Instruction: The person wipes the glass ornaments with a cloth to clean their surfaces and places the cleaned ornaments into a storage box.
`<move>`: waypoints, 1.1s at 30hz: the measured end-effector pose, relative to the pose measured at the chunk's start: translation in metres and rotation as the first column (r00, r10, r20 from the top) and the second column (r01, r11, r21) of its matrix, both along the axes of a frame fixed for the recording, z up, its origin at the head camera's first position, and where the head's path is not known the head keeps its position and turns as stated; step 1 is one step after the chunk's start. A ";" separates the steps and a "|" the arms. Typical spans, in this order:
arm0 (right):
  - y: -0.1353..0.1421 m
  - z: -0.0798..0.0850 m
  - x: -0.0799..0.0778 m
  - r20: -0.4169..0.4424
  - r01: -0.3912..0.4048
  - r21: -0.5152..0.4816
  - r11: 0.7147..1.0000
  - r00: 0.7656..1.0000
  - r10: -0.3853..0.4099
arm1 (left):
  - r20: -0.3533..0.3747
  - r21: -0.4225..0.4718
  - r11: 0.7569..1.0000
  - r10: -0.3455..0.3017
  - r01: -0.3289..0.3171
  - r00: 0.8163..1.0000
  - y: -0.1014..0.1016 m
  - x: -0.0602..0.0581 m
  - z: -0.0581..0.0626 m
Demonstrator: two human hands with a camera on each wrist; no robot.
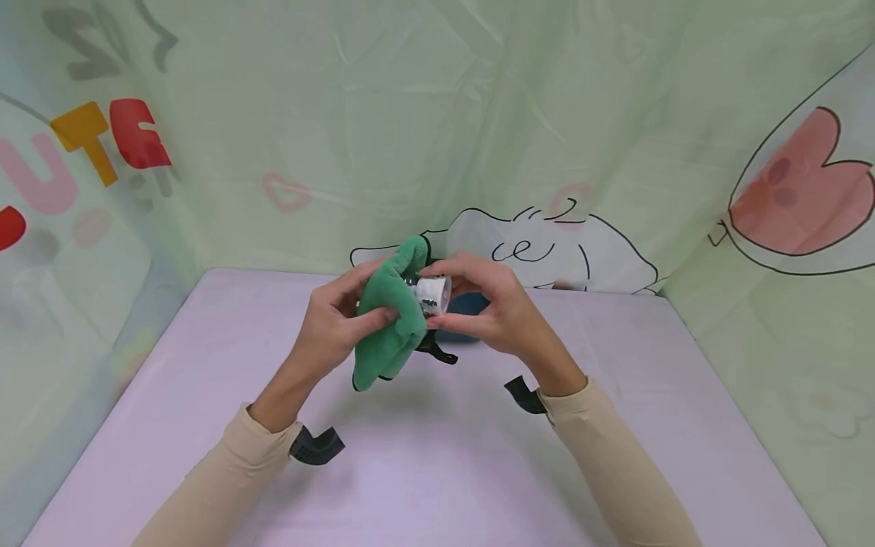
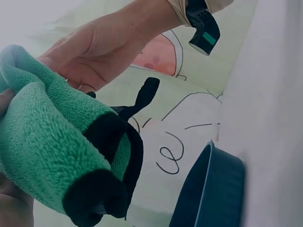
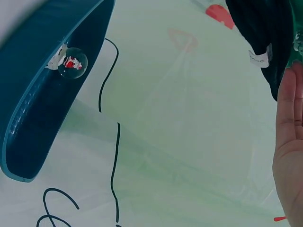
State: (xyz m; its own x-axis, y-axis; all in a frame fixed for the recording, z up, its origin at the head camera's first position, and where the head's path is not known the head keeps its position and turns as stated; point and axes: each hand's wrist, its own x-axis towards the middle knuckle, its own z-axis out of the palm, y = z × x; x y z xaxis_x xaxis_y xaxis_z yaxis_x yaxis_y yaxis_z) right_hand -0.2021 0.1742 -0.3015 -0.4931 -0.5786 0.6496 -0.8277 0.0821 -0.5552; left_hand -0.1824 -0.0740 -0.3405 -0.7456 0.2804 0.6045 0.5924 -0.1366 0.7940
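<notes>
My left hand [image 1: 328, 327] grips a fluffy green cloth [image 1: 390, 308] with black edging, thumb on its near face. The fingers of my right hand [image 1: 495, 304] pinch a small snow globe [image 1: 434, 295] by its white base, which has dark marks. The globe's other end is tucked against the cloth and mostly hidden. Dark trim and a loose black strap [image 2: 147, 92] on the cloth show in the left wrist view. Both hands are raised above the table.
Behind the hands a dark blue bin [image 3: 28, 52] stands on the pale purple table [image 1: 437, 463]. Another snow globe [image 3: 73, 63] with a red and white figure lies inside it. A printed green curtain [image 1: 437, 114] rises behind the table's far edge.
</notes>
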 end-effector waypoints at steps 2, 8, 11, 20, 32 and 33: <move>-0.001 0.000 0.000 -0.015 -0.004 0.005 1.000 1.000 0.004 | 0.024 0.005 1.000 0.007 -0.007 1.000 0.000 0.000 0.001; 0.000 -0.001 -0.002 -0.089 0.014 0.016 1.000 0.996 -0.013 | 0.097 0.054 0.999 -0.010 0.004 0.995 0.000 0.000 0.000; 0.000 -0.002 -0.003 -0.118 0.014 0.013 1.000 0.993 -0.012 | 0.131 0.067 0.998 -0.015 0.007 0.991 -0.001 0.001 0.000; 0.001 -0.002 -0.005 -0.175 0.017 0.010 1.000 0.985 -0.015 | 0.191 0.035 0.999 -0.024 0.018 0.981 -0.002 -0.001 0.002; 0.001 0.000 -0.004 -0.161 0.031 0.021 0.999 0.987 -0.028 | 0.090 0.000 0.998 -0.069 0.069 0.994 -0.004 -0.002 -0.001; 0.001 0.000 -0.004 -0.150 0.029 0.021 0.999 0.988 -0.025 | 0.068 -0.008 0.998 -0.062 0.062 0.996 -0.004 -0.002 -0.001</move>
State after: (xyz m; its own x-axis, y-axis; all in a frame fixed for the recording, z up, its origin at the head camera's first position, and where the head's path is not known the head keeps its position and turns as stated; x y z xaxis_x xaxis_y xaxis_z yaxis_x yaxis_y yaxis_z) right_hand -0.2062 0.1752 -0.3018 -0.4066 -0.5820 0.7042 -0.8988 0.1166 -0.4225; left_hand -0.1845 -0.0782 -0.3416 -0.7658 0.3331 0.5500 0.5278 -0.1630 0.8336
